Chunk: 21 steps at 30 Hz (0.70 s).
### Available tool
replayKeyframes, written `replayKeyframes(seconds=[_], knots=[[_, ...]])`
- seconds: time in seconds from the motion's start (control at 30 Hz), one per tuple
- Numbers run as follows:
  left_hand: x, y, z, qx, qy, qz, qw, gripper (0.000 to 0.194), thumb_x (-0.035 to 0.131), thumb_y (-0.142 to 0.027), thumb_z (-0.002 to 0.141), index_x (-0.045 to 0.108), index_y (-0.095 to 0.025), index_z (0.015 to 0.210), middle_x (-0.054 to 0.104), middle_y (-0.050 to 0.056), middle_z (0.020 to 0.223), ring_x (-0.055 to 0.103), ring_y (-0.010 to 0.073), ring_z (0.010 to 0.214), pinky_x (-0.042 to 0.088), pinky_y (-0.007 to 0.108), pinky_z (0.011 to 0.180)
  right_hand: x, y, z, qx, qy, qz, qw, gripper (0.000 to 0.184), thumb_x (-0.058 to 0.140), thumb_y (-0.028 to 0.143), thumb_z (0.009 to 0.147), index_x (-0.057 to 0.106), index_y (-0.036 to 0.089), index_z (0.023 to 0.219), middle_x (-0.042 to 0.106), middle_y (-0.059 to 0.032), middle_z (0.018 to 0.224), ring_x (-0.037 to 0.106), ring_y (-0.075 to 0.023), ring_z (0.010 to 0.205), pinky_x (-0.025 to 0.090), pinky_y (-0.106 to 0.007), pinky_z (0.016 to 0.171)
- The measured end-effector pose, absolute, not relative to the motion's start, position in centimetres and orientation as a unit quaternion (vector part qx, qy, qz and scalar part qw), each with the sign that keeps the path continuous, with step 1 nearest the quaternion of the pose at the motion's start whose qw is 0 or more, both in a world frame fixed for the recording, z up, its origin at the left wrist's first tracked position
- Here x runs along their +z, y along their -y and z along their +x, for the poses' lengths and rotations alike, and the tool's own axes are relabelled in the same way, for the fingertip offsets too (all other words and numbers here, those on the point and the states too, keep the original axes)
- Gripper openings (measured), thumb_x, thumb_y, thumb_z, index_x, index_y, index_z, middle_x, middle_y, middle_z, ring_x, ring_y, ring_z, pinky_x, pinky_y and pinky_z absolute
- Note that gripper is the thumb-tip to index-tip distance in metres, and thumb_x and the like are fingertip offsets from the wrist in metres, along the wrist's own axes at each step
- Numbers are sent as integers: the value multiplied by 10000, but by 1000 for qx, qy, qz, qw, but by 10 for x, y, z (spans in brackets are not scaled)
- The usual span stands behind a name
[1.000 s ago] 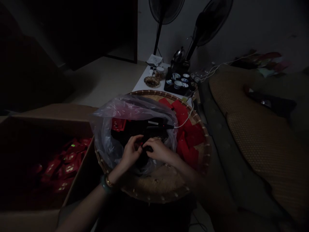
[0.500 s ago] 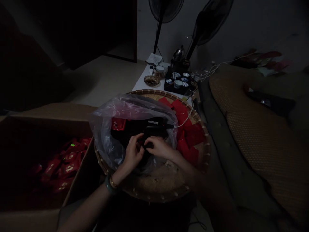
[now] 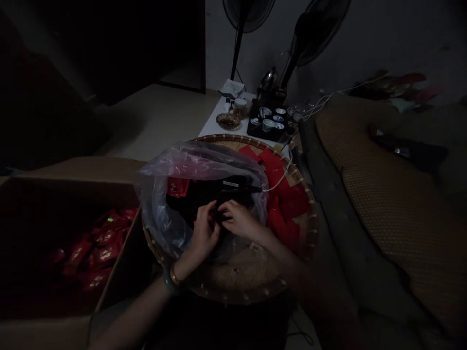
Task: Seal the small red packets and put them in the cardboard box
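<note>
Both hands meet over the dark contents of a clear plastic bag [image 3: 160,209] lying open on a round woven bamboo tray [image 3: 251,287]. My left hand [image 3: 204,228] curls with bent fingers, a bangle at its wrist. Close beside it, my right hand [image 3: 239,218] has its fingertips drawn together. Whatever lies between the fingers is too dark to make out. Just beyond the hands rests a black device [image 3: 241,189] with a white cord. A red packet [image 3: 178,186] sits in the bag's left part, and flat red pouches [image 3: 279,214] cover the tray's right side.
At left stands an open cardboard box [image 3: 83,167] with several shiny red packets [image 3: 105,253] inside. Behind the tray, a white table [image 3: 213,124] bears a black tea tray [image 3: 262,133] with small cups. Two fans stand farther back; a woven mat [image 3: 394,204] covers the seat at right.
My left hand has shifted slightly right and turned, its fingers closer to the right hand. The right hand has moved only a little. The bag, tray and box stay put.
</note>
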State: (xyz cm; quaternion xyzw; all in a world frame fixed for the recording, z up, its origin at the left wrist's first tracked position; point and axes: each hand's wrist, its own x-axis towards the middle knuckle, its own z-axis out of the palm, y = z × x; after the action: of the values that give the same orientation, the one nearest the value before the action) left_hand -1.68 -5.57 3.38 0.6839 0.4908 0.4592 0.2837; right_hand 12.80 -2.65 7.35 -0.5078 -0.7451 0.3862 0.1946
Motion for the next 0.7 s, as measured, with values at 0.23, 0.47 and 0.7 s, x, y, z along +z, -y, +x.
replayKeyframes(seconds=[0.23,0.47,0.7], knots=[[30,55,-14,505,-499,632,311,550,466,-70,737,398,-223,1262,466,84,1132,478,191,1052,443,332,845,86,35,120,249,826,-489,130,180,529,104,800,666,175,893,653,-66,908,519,-195,917,414,-323,810],[32,57,-16,526,-501,598,338,494,484,-112,772,418,-237,1246,467,81,1134,489,186,1045,457,317,826,89,42,122,309,842,-438,61,302,428,86,811,570,126,1075,597,-111,939,527,-188,909,420,-286,769],[31,59,-21,518,-510,604,327,487,482,-115,759,438,-231,1230,486,78,1116,519,173,1008,477,276,769,82,34,120,325,851,-406,73,190,519,92,772,640,132,913,647,-82,903,547,-194,938,411,-321,848]])
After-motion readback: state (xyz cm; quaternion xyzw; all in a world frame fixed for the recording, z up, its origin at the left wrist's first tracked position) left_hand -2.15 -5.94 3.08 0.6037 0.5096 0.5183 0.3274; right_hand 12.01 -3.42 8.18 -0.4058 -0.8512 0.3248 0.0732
